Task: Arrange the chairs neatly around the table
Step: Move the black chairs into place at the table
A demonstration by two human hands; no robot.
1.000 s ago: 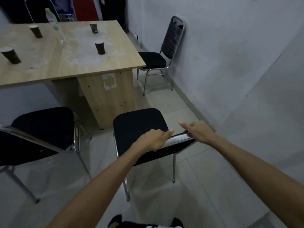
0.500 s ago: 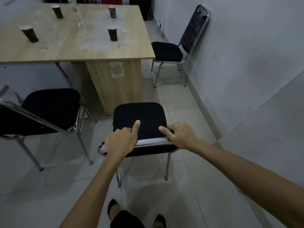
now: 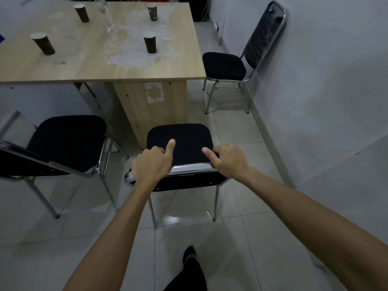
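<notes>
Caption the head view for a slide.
Both hands, left hand and right hand, grip a black chair's backrest facing the wooden table.

The picture's left edge is cutting off the black padded backrest of the chrome-framed chair on the left (image 3: 60,143), and the top edge is cropping the clear plastic bottle (image 3: 105,15) on the light wooden table (image 3: 88,66). The left hand (image 3: 152,163) is covering part of the middle black chair's chrome top rail (image 3: 190,167), hiding its curled fingers.
</notes>
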